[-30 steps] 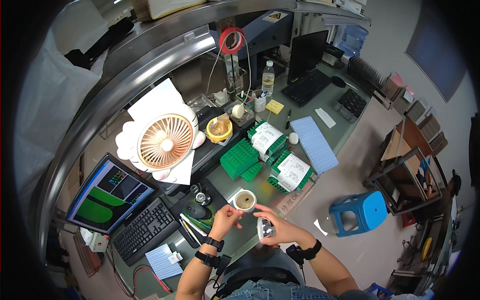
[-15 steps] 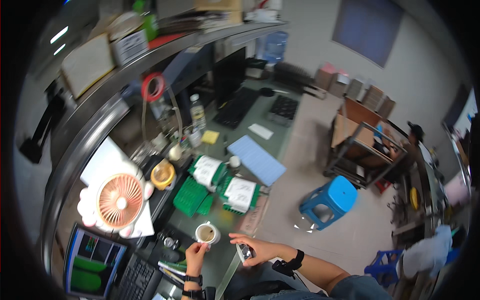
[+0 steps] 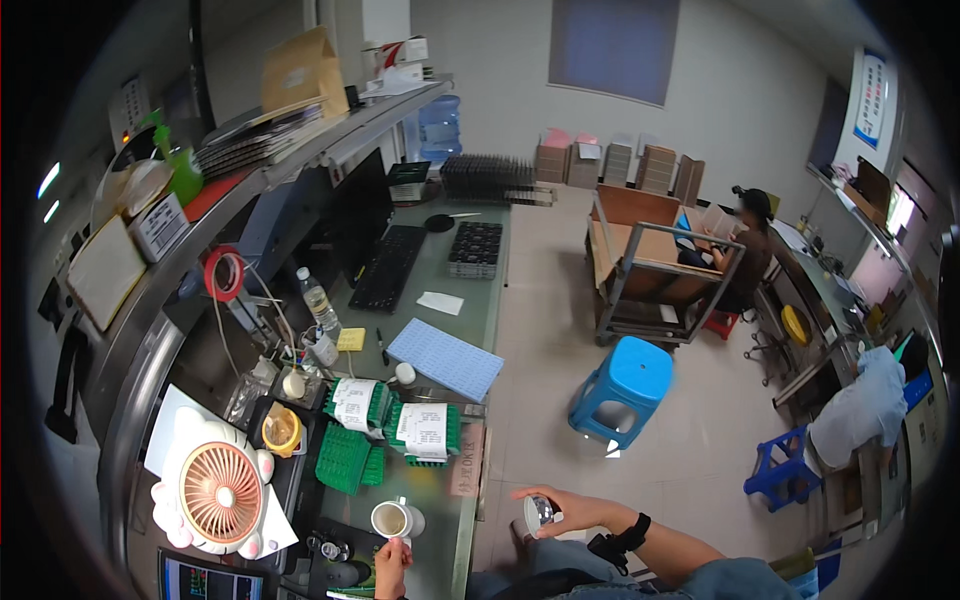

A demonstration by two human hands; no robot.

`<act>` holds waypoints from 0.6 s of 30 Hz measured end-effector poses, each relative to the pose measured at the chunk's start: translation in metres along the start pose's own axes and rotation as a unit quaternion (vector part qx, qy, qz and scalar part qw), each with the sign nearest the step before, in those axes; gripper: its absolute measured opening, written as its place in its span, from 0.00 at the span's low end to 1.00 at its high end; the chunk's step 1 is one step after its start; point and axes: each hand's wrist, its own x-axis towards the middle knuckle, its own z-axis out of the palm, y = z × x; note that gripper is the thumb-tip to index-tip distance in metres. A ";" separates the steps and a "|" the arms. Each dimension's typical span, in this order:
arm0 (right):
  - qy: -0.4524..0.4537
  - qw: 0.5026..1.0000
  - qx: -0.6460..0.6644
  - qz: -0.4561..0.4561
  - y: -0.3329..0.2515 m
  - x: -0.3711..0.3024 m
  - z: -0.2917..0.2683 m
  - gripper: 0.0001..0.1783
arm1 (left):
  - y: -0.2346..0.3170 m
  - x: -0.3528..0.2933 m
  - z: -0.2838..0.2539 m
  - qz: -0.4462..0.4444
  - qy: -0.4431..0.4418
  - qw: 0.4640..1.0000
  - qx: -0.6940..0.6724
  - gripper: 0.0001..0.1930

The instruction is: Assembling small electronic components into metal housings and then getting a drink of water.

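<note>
A white mug (image 3: pixel 381 517) with a beige-brown inside stands on the green desk mat at the near left. My left hand (image 3: pixel 391 572) is closed at its near side, fingertips pinched together by the mug; what they grip is too small to make out. Off the desk's right edge, above my lap, my right hand (image 3: pixel 570 511) is closed round a small, round, shiny silver piece with a pale rim (image 3: pixel 541 513). Its kind does not show clearly. Green slotted blocks wrapped in white paper labels (image 3: pixel 424 430) sit on the mat beyond the mug.
A pink fan (image 3: pixel 222 492) and a monitor (image 3: pixel 200 578) stand at the left. A blue sheet (image 3: pixel 446 358), keyboard (image 3: pixel 388 268) and bottle (image 3: pixel 317 300) lie farther up the desk. A blue stool (image 3: pixel 625 385) and a cart (image 3: pixel 660 270) are on the floor; another person (image 3: pixel 745 255) sits behind the cart.
The view has swung, so the desk sits lower and further left. My right hand has moved away from the mug, out past the desk edge, still holding the silver piece. My left hand stays by the mug.
</note>
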 end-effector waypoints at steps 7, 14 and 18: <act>0.067 0.994 0.081 -0.042 -0.021 -0.033 -0.050 0.40 | 0.051 -0.068 0.055 0.013 -0.021 0.999 0.045 0.19; 0.060 0.978 0.176 -0.089 -0.008 -0.058 -0.125 0.42 | 0.056 -0.092 0.130 0.002 -0.048 0.974 0.222 0.10; 0.056 0.975 0.173 -0.132 -0.002 -0.082 -0.187 0.42 | 0.053 -0.080 0.200 -0.003 -0.037 0.966 0.255 0.18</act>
